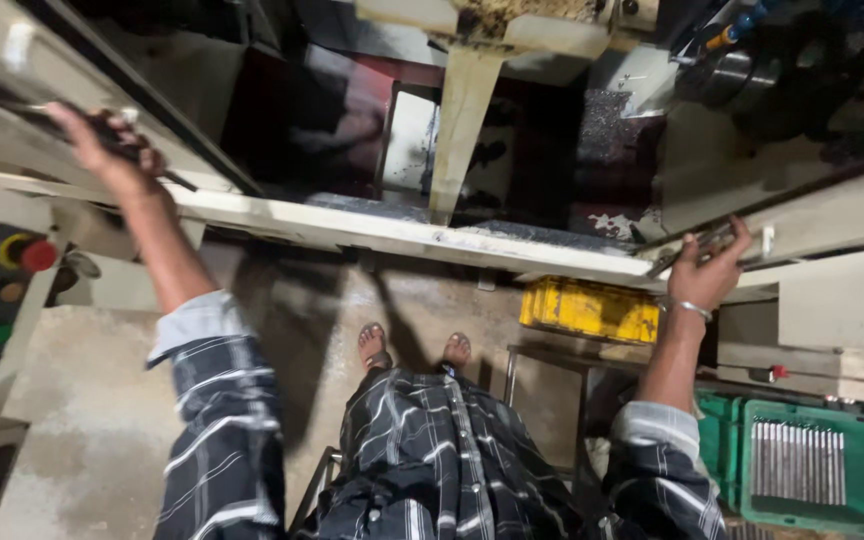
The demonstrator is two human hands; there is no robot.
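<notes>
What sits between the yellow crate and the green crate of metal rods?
In the head view, the right hand's forearm crosses between the yellow crate and the green crate, above a dark metal stand.

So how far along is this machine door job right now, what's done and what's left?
Done: both doors stand apart, and the dark machine bay shows between them. In hand: the left hand grips the left door handle, and the right hand is on the right door handle. Left: metal rods still fill the green crate by the right arm.
</notes>
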